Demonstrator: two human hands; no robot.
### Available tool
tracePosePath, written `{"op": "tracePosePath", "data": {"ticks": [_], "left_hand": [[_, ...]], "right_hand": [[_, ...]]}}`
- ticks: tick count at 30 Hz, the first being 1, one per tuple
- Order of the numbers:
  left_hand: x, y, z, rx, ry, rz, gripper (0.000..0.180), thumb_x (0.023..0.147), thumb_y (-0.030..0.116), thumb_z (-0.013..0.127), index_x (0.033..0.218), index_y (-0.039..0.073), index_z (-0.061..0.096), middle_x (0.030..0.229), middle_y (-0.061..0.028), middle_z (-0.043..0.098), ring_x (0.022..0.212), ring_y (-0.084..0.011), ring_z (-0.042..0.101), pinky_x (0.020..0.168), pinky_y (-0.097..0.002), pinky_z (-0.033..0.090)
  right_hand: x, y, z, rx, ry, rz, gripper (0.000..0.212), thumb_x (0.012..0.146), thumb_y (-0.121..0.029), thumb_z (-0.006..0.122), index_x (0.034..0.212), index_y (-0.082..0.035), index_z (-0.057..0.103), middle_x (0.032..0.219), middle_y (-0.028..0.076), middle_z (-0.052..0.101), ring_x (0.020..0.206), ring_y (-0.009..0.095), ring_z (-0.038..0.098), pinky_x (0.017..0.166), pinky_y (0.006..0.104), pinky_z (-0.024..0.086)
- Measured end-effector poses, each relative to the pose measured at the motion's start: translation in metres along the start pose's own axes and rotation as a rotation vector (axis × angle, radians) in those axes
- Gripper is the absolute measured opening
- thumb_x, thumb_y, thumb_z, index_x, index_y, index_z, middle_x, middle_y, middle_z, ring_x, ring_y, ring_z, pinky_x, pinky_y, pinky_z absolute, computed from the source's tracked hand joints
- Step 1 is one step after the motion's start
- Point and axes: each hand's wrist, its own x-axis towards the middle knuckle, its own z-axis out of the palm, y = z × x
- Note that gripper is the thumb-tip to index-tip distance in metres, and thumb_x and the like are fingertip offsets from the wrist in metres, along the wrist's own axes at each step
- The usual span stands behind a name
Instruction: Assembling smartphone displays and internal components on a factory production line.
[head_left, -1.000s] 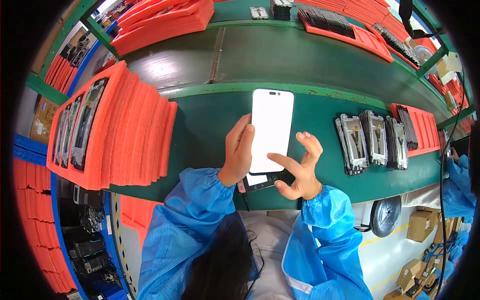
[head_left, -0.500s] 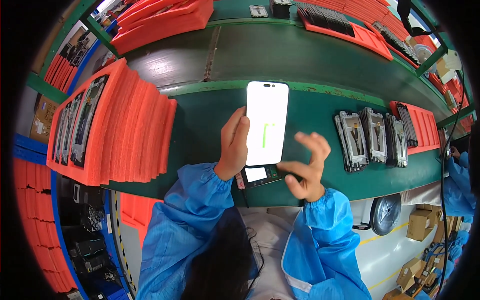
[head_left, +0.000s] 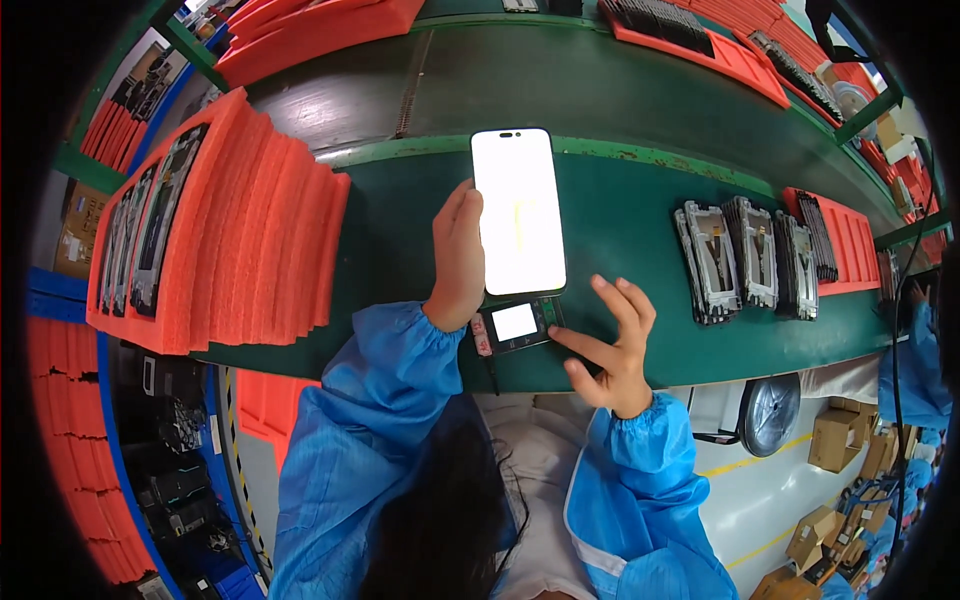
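In my left hand [head_left: 458, 252] a phone screen [head_left: 519, 215] stands tilted up, lit white with a cutout near its top edge. My fingers grip its left side. Just below its lower edge lies a small dark tester box [head_left: 515, 322] with a lit display and buttons; a thin cable runs from its left end. My right hand [head_left: 615, 350] has its fingers spread, the index fingertip touching the right part of the box by its buttons. Whether the screen's lower edge touches the box is hard to see.
A tall stack of red foam trays [head_left: 250, 240] stands left, with dark screens in the outermost one. On the right are stacked metal phone frames [head_left: 712, 262] beside a red slotted tray [head_left: 850, 245]. Beyond the green table [head_left: 620, 200] runs a dark conveyor belt [head_left: 560, 85].
The screen appears higher and slightly left, and the green mark on it has faded to almost plain white. My right index finger has come onto the tester box.
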Motion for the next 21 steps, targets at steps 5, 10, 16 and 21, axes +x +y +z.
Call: {"op": "tracePosePath", "data": {"ticks": [5,10,16,21], "left_hand": [[-0.001,-0.005,-0.006,-0.042,0.025,-0.023,0.032,0.101,0.022,0.04,0.112,-0.002,0.058,0.097,-0.0057,0.064,0.083,-0.0111,0.062,0.075,-0.0255,0.049],[-0.001,-0.009,-0.003,-0.203,-0.022,-0.201,0.033,0.101,0.024,0.041,0.113,-0.001,0.058,0.099,-0.005,0.064,0.085,-0.0121,0.063,0.075,-0.0259,0.05],[-0.002,0.018,0.018,-0.194,-0.328,-0.551,0.034,0.101,0.028,0.042,0.112,-0.001,0.058,0.099,-0.0076,0.066,0.082,-0.0126,0.064,0.074,-0.0259,0.051],[0.035,0.024,0.015,0.124,-0.597,-0.543,0.032,0.099,0.027,0.044,0.105,0.0,0.06,0.095,-0.0105,0.068,0.074,-0.0143,0.065,0.068,-0.0271,0.051]], "right_hand": [[-0.001,0.006,0.003,0.097,0.011,0.111,0.027,0.077,-0.023,0.063,0.098,-0.01,0.074,0.14,0.021,0.043,0.13,0.038,0.032,0.106,0.048,0.03],[0.018,0.001,0.012,0.025,0.171,0.316,0.047,0.076,-0.02,0.068,0.122,-0.007,0.062,0.143,0.019,0.041,0.131,0.039,0.032,0.105,0.0477,0.032],[0.068,0.034,-0.004,-0.035,0.078,0.117,0.05,0.076,-0.003,0.065,0.126,-0.004,0.056,0.13,0.017,0.053,0.121,0.037,0.046,0.103,0.0433,0.036],[0.067,0.078,0.007,0.266,-0.021,0.253,0.029,0.091,-0.012,0.058,0.117,0.0,0.059,0.107,0.011,0.064,0.098,0.022,0.057,0.09,0.0319,0.044]]}}
